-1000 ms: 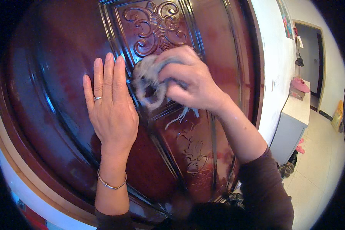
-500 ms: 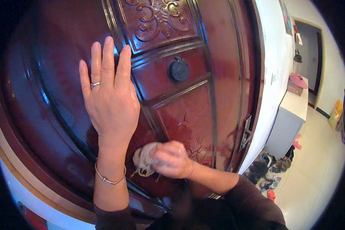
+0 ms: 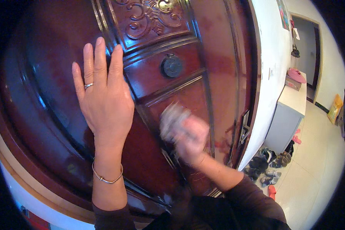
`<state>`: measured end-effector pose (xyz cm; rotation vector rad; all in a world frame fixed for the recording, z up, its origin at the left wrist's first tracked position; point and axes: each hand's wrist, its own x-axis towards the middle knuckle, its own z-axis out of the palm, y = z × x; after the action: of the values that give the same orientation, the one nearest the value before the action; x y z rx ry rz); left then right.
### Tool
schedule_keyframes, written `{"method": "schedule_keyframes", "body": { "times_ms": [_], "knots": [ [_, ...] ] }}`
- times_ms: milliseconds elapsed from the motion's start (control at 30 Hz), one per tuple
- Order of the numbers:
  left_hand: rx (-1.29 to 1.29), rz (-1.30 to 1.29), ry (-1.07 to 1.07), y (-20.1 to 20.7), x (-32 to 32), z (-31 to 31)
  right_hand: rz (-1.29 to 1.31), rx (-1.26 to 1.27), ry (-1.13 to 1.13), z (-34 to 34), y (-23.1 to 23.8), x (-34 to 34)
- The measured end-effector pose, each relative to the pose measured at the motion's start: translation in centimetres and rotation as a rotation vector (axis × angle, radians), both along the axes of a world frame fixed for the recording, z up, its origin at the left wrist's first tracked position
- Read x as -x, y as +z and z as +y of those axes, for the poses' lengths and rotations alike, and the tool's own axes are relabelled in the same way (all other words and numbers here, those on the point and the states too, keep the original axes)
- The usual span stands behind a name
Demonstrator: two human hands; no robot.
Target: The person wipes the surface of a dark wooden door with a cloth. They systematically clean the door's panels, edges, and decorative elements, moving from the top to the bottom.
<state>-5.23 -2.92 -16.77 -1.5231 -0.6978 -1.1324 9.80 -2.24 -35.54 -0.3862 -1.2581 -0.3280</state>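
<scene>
Looks from the wearer's head, as left one of a side-by-side fisheye pair. Faces the dark red door (image 3: 218,50) close up, tilted downward, over both forearms (image 3: 109,193) near the lower edge. Takes in tiled floor (image 3: 299,184) farther off at right.

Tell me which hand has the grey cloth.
The right hand grips the grey cloth before the door's lower panel. The left hand, wearing ring and bracelet, is outstretched and shows no cloth.

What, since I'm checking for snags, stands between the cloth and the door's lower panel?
Nothing visible; the left hand is left of both. Blur hides whether the cloth in the right hand touches the lower panel.
</scene>
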Motion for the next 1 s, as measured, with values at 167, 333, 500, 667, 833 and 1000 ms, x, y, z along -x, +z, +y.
{"method": "schedule_keyframes", "body": {
  "times_ms": [167,333,500,667,833,1000],
  "knots": [
    [-0.022,0.014,0.038,0.0,0.4,-0.1,-0.421,-0.110,-0.382,-1.0,-5.1,1.1],
    [-0.018,0.021,0.022,-0.3,0.5,-0.3,0.094,-0.002,-0.743,0.6,-1.3,-5.9],
    [-0.025,0.019,0.019,-0.1,0.8,-0.3,0.009,0.028,-0.544,0.0,-2.0,-1.1],
    [-0.012,0.031,0.035,-0.1,0.6,0.0,-0.629,-0.223,-0.208,-1.2,-5.4,7.1],
    [0.001,0.051,0.019,-0.2,0.7,-0.1,-0.090,0.223,0.142,-0.5,-1.0,-0.9],
    [0.005,0.030,0.070,-0.4,0.8,-0.2,0.142,-0.004,-0.862,0.7,3.9,-2.4]
  ]
}}
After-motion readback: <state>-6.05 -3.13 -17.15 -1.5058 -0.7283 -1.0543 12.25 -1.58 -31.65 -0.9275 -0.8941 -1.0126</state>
